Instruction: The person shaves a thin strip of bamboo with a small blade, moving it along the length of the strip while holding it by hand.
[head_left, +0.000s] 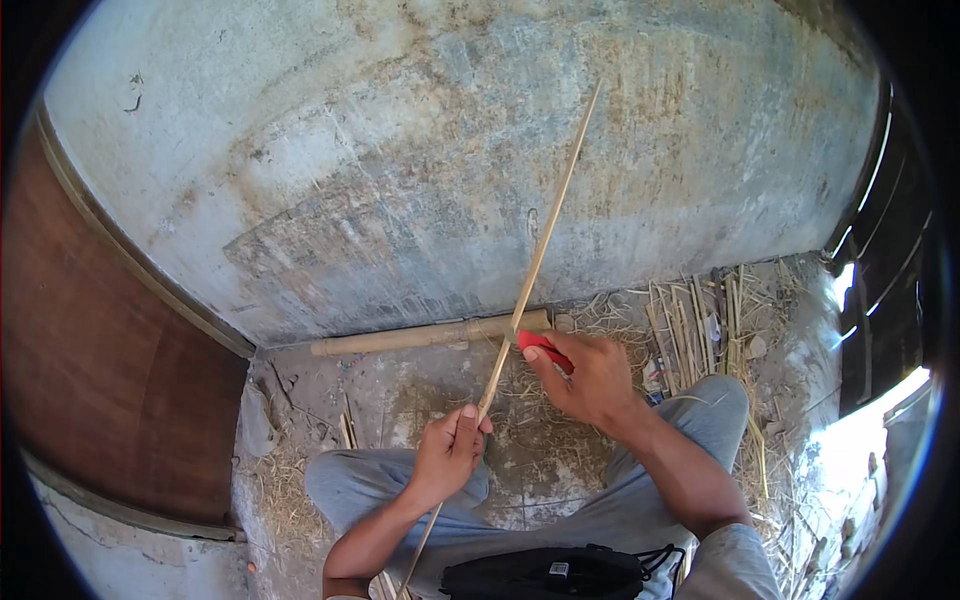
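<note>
A long, thin bamboo strip (553,220) slants from beside my left leg up and away to the right, in front of the wall. My left hand (449,452) is closed round its lower part, thumb on top, and the tail passes below the hand toward my lap. Farther up the strip, my right hand (592,378) grips a red-handled knife (546,350). The knife's front end touches the strip; its blade is mostly hidden there.
A thick bamboo pole (400,338) lies along the foot of the stained wall (420,170). Several bamboo strips (690,330) and shavings cover the floor at the right. A brown panel (110,350) stands at the left. A black pouch (545,574) rests on my lap.
</note>
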